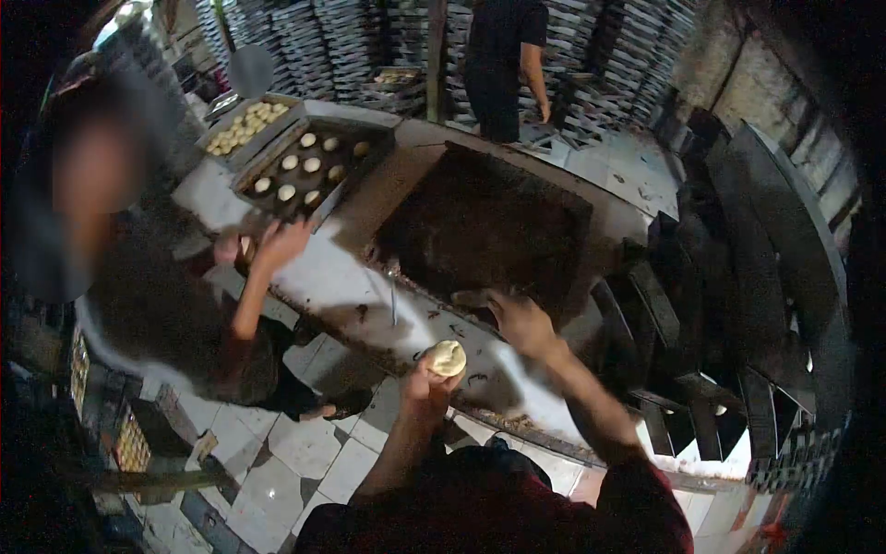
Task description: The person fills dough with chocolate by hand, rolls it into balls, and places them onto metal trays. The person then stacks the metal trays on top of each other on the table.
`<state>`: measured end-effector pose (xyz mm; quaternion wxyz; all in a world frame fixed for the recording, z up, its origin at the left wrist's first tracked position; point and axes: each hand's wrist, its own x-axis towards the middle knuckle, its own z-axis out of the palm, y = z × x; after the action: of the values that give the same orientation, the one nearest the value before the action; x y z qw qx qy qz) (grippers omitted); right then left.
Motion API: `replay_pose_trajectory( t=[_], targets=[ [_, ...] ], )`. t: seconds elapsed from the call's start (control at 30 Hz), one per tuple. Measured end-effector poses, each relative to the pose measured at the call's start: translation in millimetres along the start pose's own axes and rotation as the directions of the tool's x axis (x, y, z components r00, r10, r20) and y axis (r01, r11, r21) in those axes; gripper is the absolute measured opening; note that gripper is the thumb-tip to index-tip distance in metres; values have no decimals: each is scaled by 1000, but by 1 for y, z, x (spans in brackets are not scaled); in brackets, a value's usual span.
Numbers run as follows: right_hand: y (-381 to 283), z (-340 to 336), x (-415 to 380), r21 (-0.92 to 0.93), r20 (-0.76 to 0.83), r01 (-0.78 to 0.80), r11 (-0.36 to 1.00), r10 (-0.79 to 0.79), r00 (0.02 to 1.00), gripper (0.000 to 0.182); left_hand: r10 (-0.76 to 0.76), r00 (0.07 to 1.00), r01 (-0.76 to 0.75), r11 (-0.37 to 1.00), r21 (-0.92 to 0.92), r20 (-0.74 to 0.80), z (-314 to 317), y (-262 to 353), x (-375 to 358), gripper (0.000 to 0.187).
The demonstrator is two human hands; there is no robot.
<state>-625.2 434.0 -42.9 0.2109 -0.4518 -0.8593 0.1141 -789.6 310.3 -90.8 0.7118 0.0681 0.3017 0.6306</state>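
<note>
My left hand (426,383) holds a round, pale piece of dough (448,357) up at its fingertips, above the near edge of the white worktop (323,268). My right hand (521,323) is over the near side of a dark filling mass (484,235), its fingers bent and blurred; whether anything is between them I cannot make out. A thin stick-like tool (394,300) lies on the worktop between the dark mass and my left hand.
A co-worker (166,323) stands at the left, hands near a black tray (318,198) of round dough pieces. Behind it is a tray of smaller pieces (247,127). Another person (503,69) stands at the back. Empty black trays (738,277) are stacked at the right.
</note>
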Motion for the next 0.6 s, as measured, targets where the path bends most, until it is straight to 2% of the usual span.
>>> replay_pose_trajectory(
  t=[0.07,0.1,0.13,0.17,0.2,0.23,0.3,0.33,0.4,0.43,0.47,0.53,0.57,0.6],
  targets=[
    [-33,-34,-30,8,112,-215,977,213,971,33,-12,1000,13,989,-148,8,5,-7,15,34],
    [-32,-20,-48,29,17,-145,989,144,989,37,-30,997,37,995,-97,65,16,-5,18,34],
    [-28,-5,-66,44,-84,-72,996,76,994,41,-74,989,94,982,-164,126,19,-5,28,33],
    [-30,0,-77,-97,-219,44,994,-64,974,53,-110,992,120,974,-192,59,30,-1,29,30],
    [-21,11,-95,89,-202,-12,996,30,979,62,-145,989,139,965,-223,-9,46,5,25,27],
    [-7,20,-113,119,-168,-57,991,77,983,63,-173,985,163,930,-330,-1,63,13,17,26],
    [34,34,-140,154,-134,-84,984,105,985,65,-107,994,98,954,-284,-16,57,6,9,27],
    [57,42,-153,154,-235,-19,988,55,970,63,-71,996,55,961,-272,-48,48,-1,7,27],
    [86,84,-167,162,-328,78,984,-21,944,61,61,996,-74,972,-225,-67,75,-2,-22,26],
    [91,124,-173,304,-402,-57,951,182,897,50,39,984,23,941,-337,174,75,-5,-33,31],
    [96,116,-179,311,-399,-89,946,215,891,45,69,986,-12,939,-344,153,78,-19,-43,31],
    [82,72,-175,204,-456,-57,977,146,878,36,88,964,-55,989,-138,249,85,-49,-61,33],
    [70,49,-171,204,-477,-14,979,112,872,32,48,985,-48,999,-4,168,79,-64,-69,32],
    [55,26,-169,232,-478,23,972,93,873,29,63,987,-68,997,27,150,68,-81,-76,35]
  ],
)
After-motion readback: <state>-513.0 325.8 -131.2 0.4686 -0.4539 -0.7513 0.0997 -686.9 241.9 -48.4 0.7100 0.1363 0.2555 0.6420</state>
